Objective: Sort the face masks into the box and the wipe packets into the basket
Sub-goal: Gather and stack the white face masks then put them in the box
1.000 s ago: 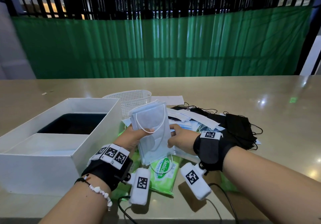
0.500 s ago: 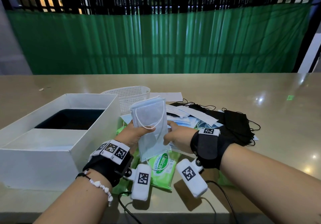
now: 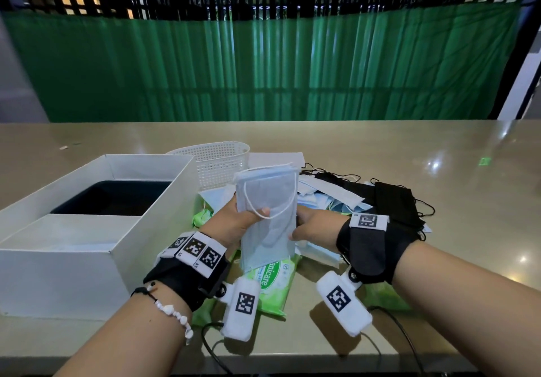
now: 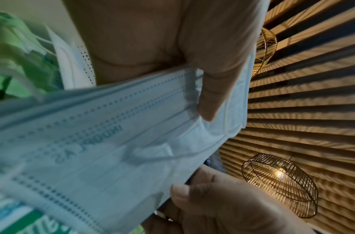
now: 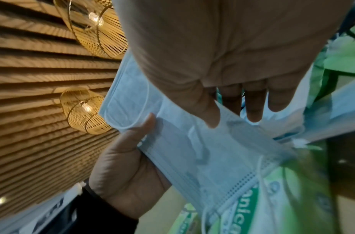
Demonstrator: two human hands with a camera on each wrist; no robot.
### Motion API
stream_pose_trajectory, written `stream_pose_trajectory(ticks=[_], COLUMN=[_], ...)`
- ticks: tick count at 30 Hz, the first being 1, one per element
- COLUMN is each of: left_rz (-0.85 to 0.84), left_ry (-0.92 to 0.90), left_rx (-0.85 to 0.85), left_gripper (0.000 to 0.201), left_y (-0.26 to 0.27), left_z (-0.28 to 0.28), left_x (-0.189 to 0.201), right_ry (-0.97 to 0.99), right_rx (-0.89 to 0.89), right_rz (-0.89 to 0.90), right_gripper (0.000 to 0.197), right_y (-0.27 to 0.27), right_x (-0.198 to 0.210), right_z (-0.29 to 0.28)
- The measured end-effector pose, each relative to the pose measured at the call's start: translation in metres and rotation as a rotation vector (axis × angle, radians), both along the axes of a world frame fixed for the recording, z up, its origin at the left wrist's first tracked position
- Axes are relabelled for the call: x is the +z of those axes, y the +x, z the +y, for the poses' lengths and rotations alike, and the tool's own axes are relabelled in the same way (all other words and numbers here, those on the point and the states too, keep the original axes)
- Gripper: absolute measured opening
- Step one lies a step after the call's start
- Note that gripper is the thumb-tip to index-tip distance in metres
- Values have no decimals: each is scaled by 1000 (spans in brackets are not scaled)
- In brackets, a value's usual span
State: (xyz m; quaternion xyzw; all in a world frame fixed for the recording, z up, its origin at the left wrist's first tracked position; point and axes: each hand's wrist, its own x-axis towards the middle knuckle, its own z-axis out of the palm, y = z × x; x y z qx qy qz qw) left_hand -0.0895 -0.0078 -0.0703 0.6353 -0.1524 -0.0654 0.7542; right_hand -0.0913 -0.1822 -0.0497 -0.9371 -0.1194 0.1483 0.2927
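Right now the left hand grips a stack of blue masks, the right hand steadying with fingers on its edge; next, over into the white box.

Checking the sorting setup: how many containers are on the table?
2: an open white cardboard box at the left, and a white perforated plastic basket just behind its far right corner.

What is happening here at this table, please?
A person is sorting. Their left hand grips a stack of light blue pleated face masks upright above the table, while the right hand steadies its edge. The open white cardboard box sits to the left, the white perforated plastic basket behind. Green wipe packets and loose black masks remain on the table.
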Motion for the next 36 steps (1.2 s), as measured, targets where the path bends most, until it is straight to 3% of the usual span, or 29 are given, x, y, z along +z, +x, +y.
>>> stream_pose_trajectory(ticks=[4, 9, 11, 13, 15, 17, 19, 21, 23, 28, 36], left_rz=[3, 105, 125, 157, 209, 236, 242, 216, 165, 71, 37], left_ry=[82, 150, 199, 204, 124, -2, -76, -149, -135, -39, -10], left_rx=[-35, 16, 88, 217, 263, 288, 315, 310, 308, 332, 399], left_gripper=[55, 70, 58, 26, 25, 33, 38, 29, 20, 13, 25], left_y=[-1, 3, 8, 7, 7, 6, 7, 6, 5, 2, -16], left_z=[-2, 2, 5, 5, 6, 7, 8, 8, 8, 18, 49], left_x=[-3, -10, -11, -5, 2, 12, 22, 33, 45, 68, 111], right_ry=[-88, -50, -23, 14, 52, 172, 450, 752, 920, 1019, 1066], right_rx=[86, 62, 61, 73, 70, 44, -9, -90, -182, -253, -175], right_rz=[24, 20, 8, 5, 8, 32, 106, 147, 115, 9, -9], right_gripper=[52, 48, 43, 35, 30, 26, 14, 9, 10, 10, 9], right_y=[-2, 3, 6, 7, 6, 7, 10, 14, 19, 25, 23], right_x=[-6, -12, -15, -14, -12, -12, -12, -8, -1, 17, 40], right_z=[-1, -1, -2, -3, -6, -9, -9, -8, -10, -15, 4])
